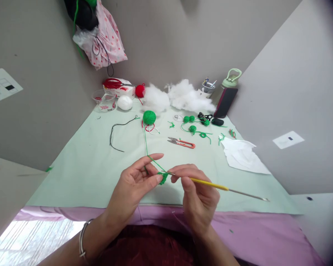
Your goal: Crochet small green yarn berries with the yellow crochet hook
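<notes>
A small green crocheted piece (163, 178) is pinched between the thumb and fingers of my left hand (137, 179), whose index finger is stretched out with green yarn running over it. That strand leads back to a green yarn ball (149, 117) on the table. My right hand (197, 192) grips a crochet hook with a yellow handle (209, 183); its left tip touches the green piece, and its other metal end points to the right. Orange-handled thread snips (181, 143) lie beyond my hands.
Past the snips are white stuffing (185, 96), a white yarn ball (124, 102), a red yarn ball (140, 91), small green crocheted pieces (192, 128) and a bottle (224, 88). Black cord (112, 130) lies left, white paper (241, 154) right. Grey panels surround the table (80, 166).
</notes>
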{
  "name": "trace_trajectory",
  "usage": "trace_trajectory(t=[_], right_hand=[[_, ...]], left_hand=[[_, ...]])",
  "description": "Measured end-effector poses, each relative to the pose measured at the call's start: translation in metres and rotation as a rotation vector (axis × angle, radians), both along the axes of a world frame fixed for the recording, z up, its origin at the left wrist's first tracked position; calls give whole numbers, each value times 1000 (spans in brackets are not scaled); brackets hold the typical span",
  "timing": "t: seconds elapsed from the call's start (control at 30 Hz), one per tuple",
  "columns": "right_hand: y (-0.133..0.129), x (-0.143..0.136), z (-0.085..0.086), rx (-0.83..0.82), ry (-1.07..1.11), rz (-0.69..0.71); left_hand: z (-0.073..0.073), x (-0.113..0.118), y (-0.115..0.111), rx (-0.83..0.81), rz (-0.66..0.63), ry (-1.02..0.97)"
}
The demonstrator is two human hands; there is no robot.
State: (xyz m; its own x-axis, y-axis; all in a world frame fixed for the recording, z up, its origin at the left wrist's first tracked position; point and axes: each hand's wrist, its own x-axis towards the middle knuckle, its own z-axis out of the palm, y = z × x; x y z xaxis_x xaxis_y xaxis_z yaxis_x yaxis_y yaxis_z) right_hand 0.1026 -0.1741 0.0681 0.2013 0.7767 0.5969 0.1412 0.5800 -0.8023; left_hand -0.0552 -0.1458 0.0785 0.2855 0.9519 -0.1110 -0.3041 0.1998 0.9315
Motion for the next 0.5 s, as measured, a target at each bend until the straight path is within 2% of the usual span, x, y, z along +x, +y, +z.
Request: trace_trajectory(t=[0.13,0.5], right_hand=[[0,0,0,-7,47,47],[-2,3,-1,68,-161,27]], left_hand=[[0,0,0,-8,-10,-12],[3,3,-2,71,52,122]])
